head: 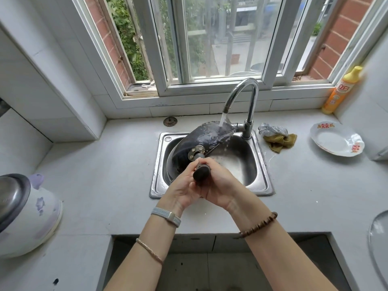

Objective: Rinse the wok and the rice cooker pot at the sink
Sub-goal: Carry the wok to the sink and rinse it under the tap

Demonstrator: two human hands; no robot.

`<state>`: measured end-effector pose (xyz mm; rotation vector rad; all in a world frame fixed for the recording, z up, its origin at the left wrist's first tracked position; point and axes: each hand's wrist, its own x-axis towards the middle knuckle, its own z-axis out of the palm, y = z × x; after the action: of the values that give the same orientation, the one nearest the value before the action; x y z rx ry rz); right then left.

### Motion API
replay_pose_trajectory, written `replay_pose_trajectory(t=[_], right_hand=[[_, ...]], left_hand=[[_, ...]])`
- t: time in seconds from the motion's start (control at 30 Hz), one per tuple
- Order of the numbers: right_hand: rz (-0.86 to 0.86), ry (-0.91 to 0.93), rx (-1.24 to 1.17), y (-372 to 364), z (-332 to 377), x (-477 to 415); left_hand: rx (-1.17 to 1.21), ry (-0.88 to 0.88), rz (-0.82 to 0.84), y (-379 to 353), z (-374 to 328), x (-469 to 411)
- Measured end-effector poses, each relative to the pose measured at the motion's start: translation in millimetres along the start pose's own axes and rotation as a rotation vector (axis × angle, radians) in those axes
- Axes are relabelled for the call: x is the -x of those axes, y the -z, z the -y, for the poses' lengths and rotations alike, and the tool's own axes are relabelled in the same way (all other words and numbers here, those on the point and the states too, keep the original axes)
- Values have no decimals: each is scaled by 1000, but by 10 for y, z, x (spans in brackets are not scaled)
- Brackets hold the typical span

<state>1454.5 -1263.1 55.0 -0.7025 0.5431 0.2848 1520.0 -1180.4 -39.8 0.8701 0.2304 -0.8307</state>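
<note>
Item: wok [206,136], dark, tilted on edge in the sink [263,164], underside turned up and far, with water from the faucet [246,95] running over it. The wok handle [201,174] points near, toward the person. Left hand [181,189] and right hand [220,186] meet on it from either side, the fingers [212,163] of both clenched around the dark grip, so the pan body lies just far of the knuckles. The sink is a steel basin set in the pale counter [105,164] and holds the wok and splashing water. A curved metal rim shows under the wok at the basin's left; whether this is the cooker pot cannot be told. On the counter to the right are a grey scrubber [270,129] touching an olive cloth [282,141], a white plate [333,143] with red marks, and a yellow detergent bottle [340,91] at the sill. A rice cooker [31,219] stands near left, cut off by the frame. A glass lid [379,248] is cut off at the right edge.
</note>
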Motion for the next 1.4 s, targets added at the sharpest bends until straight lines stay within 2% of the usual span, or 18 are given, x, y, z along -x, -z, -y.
replay_pose_trajectory(t=[0.23,0.43,0.8,1.2,1.4], right_hand=[[27,34,-83,75,276,-45],[93,17,-87,114,477,-50],[147,23,-122,141,656,-64],[128,-61,-101,381,357,70],[136,-174,-62,599,161,273]], left_hand=[[103,56,-16,-220,-74,-252],[36,-7,59,-333,-141,-295],[0,46,75,-536,-262,-351],[-49,151,-6,-460,5,-138],[-58,205,-45,-505,189,232]])
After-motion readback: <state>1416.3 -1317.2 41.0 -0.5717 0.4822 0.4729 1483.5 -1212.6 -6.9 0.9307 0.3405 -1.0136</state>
